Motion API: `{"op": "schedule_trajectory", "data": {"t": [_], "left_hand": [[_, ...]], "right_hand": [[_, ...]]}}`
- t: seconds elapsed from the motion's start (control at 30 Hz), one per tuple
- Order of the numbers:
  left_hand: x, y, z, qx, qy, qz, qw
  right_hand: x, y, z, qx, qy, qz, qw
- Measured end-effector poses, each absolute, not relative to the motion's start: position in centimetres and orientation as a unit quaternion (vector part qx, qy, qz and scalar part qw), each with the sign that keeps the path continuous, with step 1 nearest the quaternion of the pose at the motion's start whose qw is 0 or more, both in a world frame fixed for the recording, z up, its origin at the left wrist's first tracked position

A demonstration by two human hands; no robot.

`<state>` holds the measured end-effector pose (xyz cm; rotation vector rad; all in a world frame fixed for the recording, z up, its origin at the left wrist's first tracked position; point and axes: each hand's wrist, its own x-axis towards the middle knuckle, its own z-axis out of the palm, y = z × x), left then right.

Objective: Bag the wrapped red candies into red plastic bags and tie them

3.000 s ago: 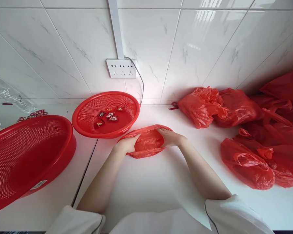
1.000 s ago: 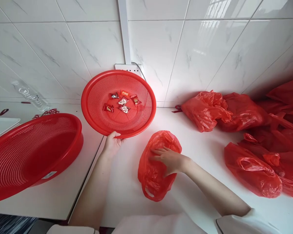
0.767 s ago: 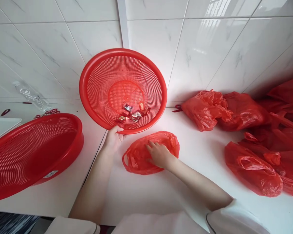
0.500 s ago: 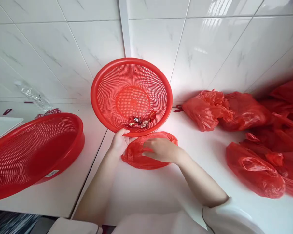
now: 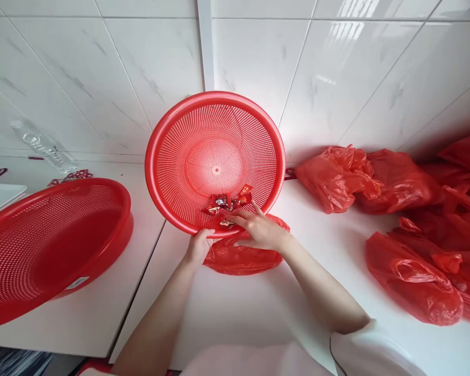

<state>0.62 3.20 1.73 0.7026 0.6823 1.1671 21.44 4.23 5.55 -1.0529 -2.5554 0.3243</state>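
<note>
The left hand grips a tilted red colander near six o'clock; the right hand reaches over its rim at five, touching wrapped sweets; a red plastic bag shows below; a second colander sits at nine.

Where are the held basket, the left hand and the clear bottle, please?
Held basket (image 5: 215, 162), head view: bare middle of its base.
Left hand (image 5: 199, 248), head view: back of the hand.
Clear bottle (image 5: 44, 147), head view: middle of its body.

Basket is showing smooth, glossy, perforated plastic. Thin plastic bag below is looking creased, shiny. Small wrappers are gleaming. Table is appearing smooth; wall tiles are reflecting, glossy.
</note>
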Motion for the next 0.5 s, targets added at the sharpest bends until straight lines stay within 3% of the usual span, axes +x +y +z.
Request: {"op": "schedule_trajectory", "data": {"t": [0.3, 0.5], "left_hand": [[-0.3, 4.2, 0.5, 0.301, 0.338, 0.531, 0.716], [-0.2, 4.3, 0.5, 0.283, 0.340, 0.535, 0.720]], "right_hand": [[21.7, 4.3, 6.1, -0.429, -0.796, 0.279, 0.324], [23.3, 4.2, 7.0, -0.444, -0.775, 0.350, 0.284]]}}
